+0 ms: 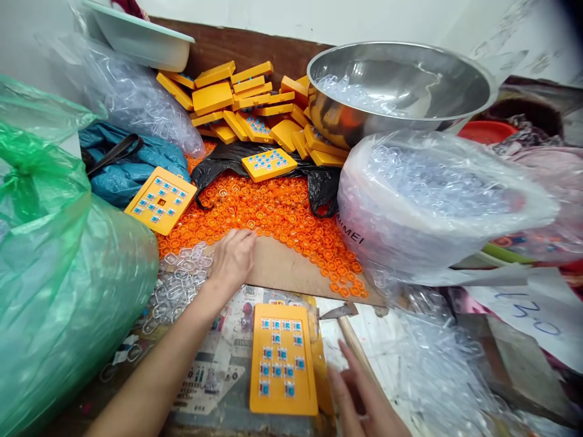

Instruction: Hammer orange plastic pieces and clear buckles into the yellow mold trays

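My left hand [234,255] reaches to the near edge of a heap of orange plastic rings [273,206]. Its fingers are bent and pressed together, and their tips are hidden, so what they grip does not show. In front of me, a yellow plastic panel [276,394] with several small blue-and-white pieces set in it lies on the worktop. To the right of the panel is my right hand [368,394], slightly blurred, thumb and fingers apart and nothing visible between them. Near its fingers rests a hammer [354,337] with a wooden handle. Loose clear plastic pieces [180,285] lie left of my left wrist.
Yellow panels [212,97] are heaped at the back, with others on black plastic [218,159] and at left. A steel bowl [437,109] and a bag of clear parts [410,230] stand right. A green bag [77,267] bulges at left; clear strips [428,364] lie front right.
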A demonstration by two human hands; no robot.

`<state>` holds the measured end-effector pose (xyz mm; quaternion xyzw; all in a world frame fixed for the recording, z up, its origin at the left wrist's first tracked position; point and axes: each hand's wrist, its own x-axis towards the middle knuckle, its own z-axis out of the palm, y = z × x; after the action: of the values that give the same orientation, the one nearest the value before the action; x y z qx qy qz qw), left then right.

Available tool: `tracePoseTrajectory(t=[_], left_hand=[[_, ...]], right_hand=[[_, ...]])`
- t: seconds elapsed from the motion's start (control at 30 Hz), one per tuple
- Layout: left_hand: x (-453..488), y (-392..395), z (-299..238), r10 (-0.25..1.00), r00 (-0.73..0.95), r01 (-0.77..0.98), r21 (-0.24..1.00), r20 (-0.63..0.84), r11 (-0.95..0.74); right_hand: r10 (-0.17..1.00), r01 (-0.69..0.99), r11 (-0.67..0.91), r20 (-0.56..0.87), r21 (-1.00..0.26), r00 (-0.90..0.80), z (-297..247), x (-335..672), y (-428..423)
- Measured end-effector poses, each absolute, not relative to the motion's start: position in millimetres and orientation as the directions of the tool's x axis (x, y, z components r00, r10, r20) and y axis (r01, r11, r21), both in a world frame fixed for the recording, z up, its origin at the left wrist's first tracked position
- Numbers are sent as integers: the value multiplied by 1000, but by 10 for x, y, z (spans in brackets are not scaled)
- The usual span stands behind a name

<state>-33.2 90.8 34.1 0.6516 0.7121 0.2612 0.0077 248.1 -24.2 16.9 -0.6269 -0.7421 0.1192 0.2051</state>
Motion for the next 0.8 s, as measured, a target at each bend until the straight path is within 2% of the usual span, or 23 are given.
tracePoseTrajectory(t=[0.03, 0.1, 0.17, 0.23, 0.3, 0.47, 0.53, 0.63, 0.73, 0.8], left_hand=[[-303, 1043, 310, 942, -134, 924, 382, 307, 7], [-236, 1229, 262, 959, -115, 921, 390, 259, 5], [-188, 1310, 244, 970, -117, 913, 406, 213, 20], [-173, 1315, 247, 978, -121, 901, 432, 168, 37], [-179, 1286, 256, 986, -109, 886, 463, 125, 39], [-183, 1242, 269, 994, -66, 868, 496, 92, 12], [-164, 1186, 302, 994, -54, 864, 504, 99, -4], [-112, 904, 388, 992, -5, 841, 538, 123, -62], [-29, 415, 434, 982, 63, 757, 633, 177, -162], [38, 105, 410, 980, 63, 706, 686, 187, -176]], right_hand=[[960, 877, 240, 236, -415, -152, 177, 2606, -164], [911, 894, 336, 343, -296, -229, 185, 2855, -14], [907, 918, 349, 316, -191, -279, 165, 3043, 91], [933, 929, 328, 213, -169, -291, 110, 3130, 135], [943, 928, 322, 154, -189, -295, 34, 3122, 132], [958, 928, 283, 125, -241, -260, -101, 3005, 130], [963, 918, 268, 94, -291, -252, -108, 3008, 143], [956, 881, 292, 144, -372, -256, -64, 3033, 106], [961, 827, 264, 210, -497, -181, 45, 2968, 0], [969, 775, 245, 183, -582, -169, 133, 2842, -68]])
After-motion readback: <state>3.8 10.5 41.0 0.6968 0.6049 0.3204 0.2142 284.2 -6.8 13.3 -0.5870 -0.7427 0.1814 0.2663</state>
